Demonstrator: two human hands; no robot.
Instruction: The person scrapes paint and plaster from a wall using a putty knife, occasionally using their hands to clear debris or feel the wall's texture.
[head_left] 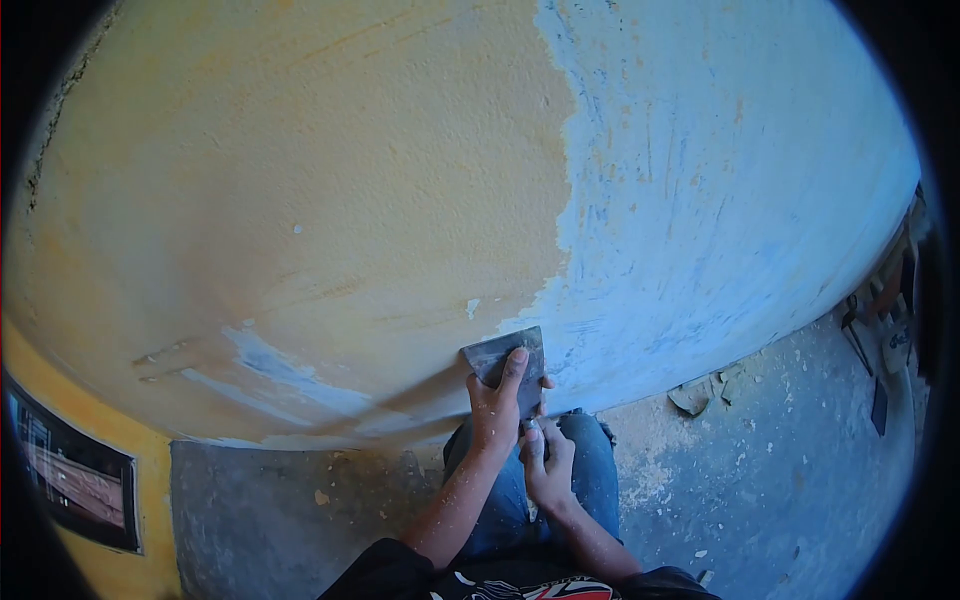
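A broad, flat metal scraper (531,382) has its wide edge against the lower part of the wall (420,200), where beige paint meets a bared pale-blue area. My left hand (494,408) grips the scraper's blade, its thumb pressed flat on the face and fingertips showing at the right side. Lower down, my right hand (548,468) is closed around the narrow handle end, which it mostly hides. Just left of the blade, a strip of lighter patches runs along the wall's bottom.
My knees in blue jeans (590,455) are close below the wall. Paint flakes and larger chips (690,398) lie on the grey floor (740,480). Tools or debris (880,335) sit at the far right. A dark-framed opening (80,480) is at the lower left.
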